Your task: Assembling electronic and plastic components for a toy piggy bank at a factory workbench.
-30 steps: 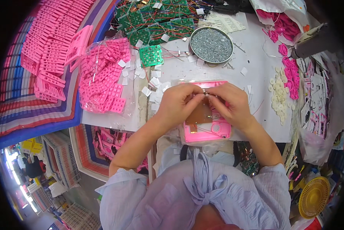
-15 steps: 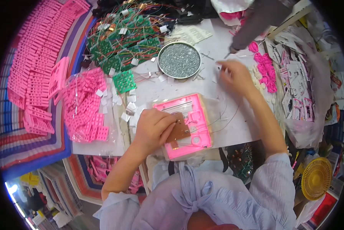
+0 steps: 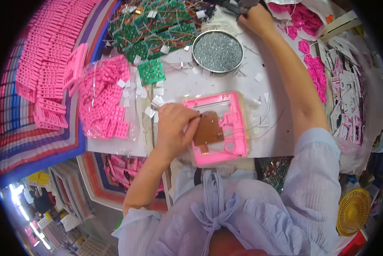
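A pink plastic casing point(image 3: 239, 141) lies face down on the table in front of me, with a brown circuit board point(image 3: 210, 130) set in its left half. My left hand point(image 3: 174, 128) rests at the board's upper left corner, thumb and forefinger pinched together. A tiny dark thing shows at those fingertips, too small to name. Up at the far edge my right hand point(image 3: 259, 20) is closed round a dark grey electric screwdriver point(image 3: 232, 7), partly cut off by the picture's rim. Thin wires run out from the casing's right side.
A round tin of small screws point(image 3: 218, 51) stands beyond the casing. Green circuit boards point(image 3: 153, 36) with wires pile at the far left. A bag of pink keypads point(image 3: 104, 102), stacked pink casings point(image 3: 50, 55), pink parts point(image 3: 315, 70) and a bag of white-and-pink pieces point(image 3: 347, 98) surround the workspace.
My right hand has moved up and away from beside the screw tin to the screwdriver. My left fingertips have shifted to the board's upper corner. The view has shifted as well.
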`<state>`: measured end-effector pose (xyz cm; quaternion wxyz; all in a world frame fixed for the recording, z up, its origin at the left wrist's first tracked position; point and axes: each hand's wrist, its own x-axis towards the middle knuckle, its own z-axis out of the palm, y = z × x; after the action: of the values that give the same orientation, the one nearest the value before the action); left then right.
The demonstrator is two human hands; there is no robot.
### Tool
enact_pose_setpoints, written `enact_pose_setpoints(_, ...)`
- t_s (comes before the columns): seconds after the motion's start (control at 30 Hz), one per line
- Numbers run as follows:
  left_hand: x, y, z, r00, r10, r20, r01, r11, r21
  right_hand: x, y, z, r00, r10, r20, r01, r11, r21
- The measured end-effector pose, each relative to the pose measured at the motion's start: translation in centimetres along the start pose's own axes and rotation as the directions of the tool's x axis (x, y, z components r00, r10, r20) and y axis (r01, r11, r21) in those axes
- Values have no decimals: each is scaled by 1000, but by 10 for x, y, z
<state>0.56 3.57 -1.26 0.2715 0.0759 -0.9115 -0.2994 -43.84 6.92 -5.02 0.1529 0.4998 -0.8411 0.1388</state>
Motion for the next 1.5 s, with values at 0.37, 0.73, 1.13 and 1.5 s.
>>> enact_pose_setpoints(0.37, 6, -12, 3, 995, -94, -21, 89, 982, -164, -218, -135, -185, 969, -98, 227, -99, 687, 720)
enact_pose_setpoints(0.73, 31, -10, -23, 920, 234, 315, -225, 972, -67, -210, -186, -157, 899, -370, 236, 102, 700, 707)
enact_pose_setpoints(1.13, 40, 4, -30, 811, 304, 500, -361, 932, 19, -193, -190, -161, 770, -534, 349, 206, 726, 657)
enact_pose_setpoints(1.5, 38, 0, -22, 806, -187, 562, 326, 932, -157, -198, -201, -166, 787, -526, 324, 340, 807, 484)
